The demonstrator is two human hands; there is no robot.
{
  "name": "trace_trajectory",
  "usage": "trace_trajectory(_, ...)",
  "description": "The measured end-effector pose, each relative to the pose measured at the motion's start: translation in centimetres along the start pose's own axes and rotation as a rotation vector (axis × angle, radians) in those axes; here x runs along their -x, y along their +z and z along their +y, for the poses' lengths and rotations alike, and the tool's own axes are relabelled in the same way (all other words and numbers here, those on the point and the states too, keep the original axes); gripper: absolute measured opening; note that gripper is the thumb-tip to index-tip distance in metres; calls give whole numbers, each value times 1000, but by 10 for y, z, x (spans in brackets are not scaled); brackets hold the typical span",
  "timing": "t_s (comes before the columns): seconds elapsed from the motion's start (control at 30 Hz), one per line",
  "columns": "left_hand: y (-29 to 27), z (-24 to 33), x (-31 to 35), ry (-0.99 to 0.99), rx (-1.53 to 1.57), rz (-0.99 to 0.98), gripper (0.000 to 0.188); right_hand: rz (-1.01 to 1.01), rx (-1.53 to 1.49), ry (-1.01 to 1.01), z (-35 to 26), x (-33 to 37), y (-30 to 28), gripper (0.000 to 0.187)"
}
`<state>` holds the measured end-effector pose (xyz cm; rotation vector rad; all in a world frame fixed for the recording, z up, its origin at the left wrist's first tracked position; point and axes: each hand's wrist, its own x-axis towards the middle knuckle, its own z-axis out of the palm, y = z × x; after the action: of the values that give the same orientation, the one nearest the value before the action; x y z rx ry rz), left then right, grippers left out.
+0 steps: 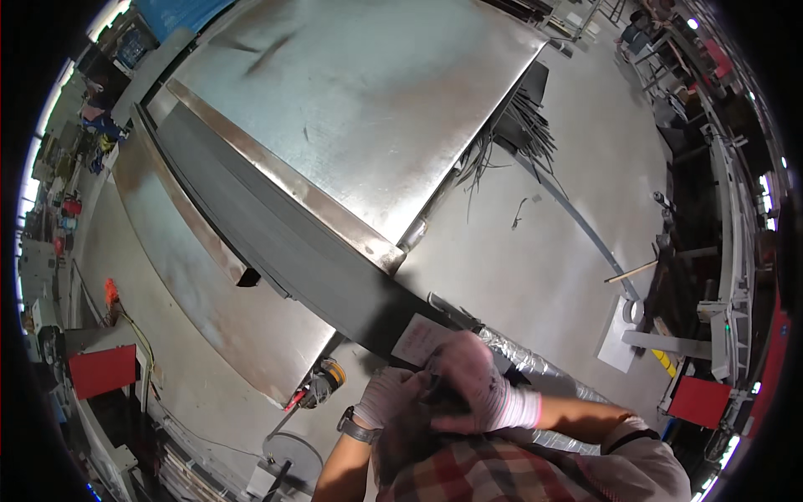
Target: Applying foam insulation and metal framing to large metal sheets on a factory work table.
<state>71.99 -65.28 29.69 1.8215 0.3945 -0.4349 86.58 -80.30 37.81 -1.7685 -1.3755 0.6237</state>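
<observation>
Down at the lower edge, both gloved hands meet over a dark object (439, 400); the left hand (386, 396) curls against it, the right hand (477, 383) lies cupped on top, gripping it; a big metal sheet (368, 109) lies beyond.

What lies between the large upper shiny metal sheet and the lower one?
In the head view, a long dark grey band runs between the upper sheet and lower sheet.
</observation>
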Motion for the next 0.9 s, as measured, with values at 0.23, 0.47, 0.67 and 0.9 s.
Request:
trace_trajectory(0.23, 16, -2, -14, -616, -269, -125, 66, -603, 570, 228, 25, -61, -73, 16)
trace_trajectory(0.47, 63, 11, -27, -40, 1069, 373, 62, -489, 328, 379, 130, -10, -38, 14)
trace_trajectory(0.67, 52, 23, -22, -6, 1258, 442, 61, -239, -7, 420, 112, -7, -28, 53)
trace_trajectory(0.9, 35, 44, -10, -337, 936, 379, 82, -573, 352, 563, 72, -53, -32, 88)
